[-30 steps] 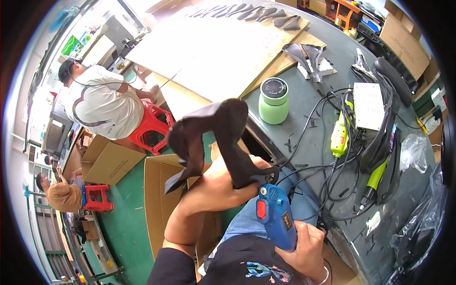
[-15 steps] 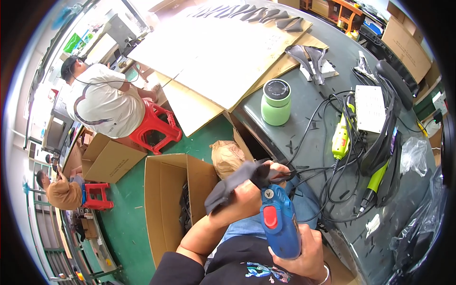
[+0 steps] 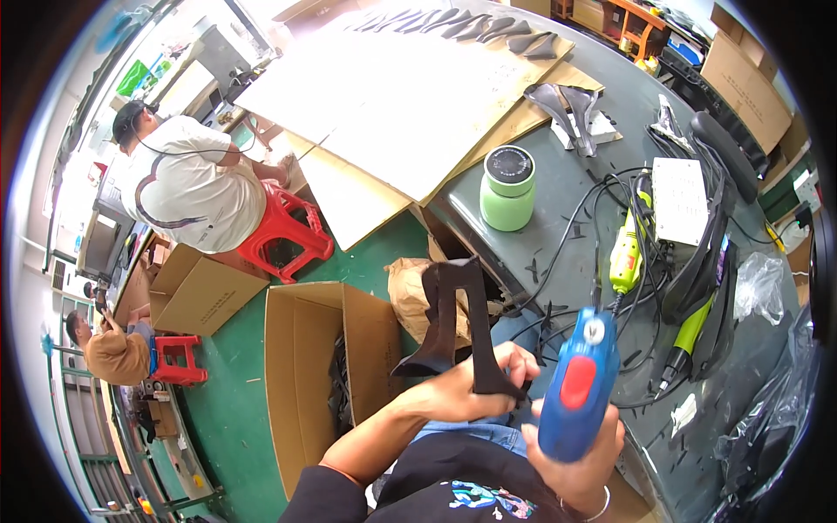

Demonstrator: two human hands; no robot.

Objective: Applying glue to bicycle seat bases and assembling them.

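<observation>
A black piece like a bicycle saddle shell, with a long slot down its middle, stands tilted up in my left hand. My left fingers are closed around its lower end. In my right hand is a blue handheld power tool with a red button, gripped by its body. The tool is a little blurred and sits apart from the shell, to its right. Behind the shell, a brown paper bag is partly hidden. An open cardboard box holding dark pieces stands left of my left forearm.
On the grey table are a green bottle, a green rotary tool among tangled cables, a white box and black scraps. Similar black shells line a board. Two people sit on red stools at left.
My left hand has turned the shell from lying sideways to upright, so its slot shows. My right hand has drawn the blue tool rightward, away from the shell.
</observation>
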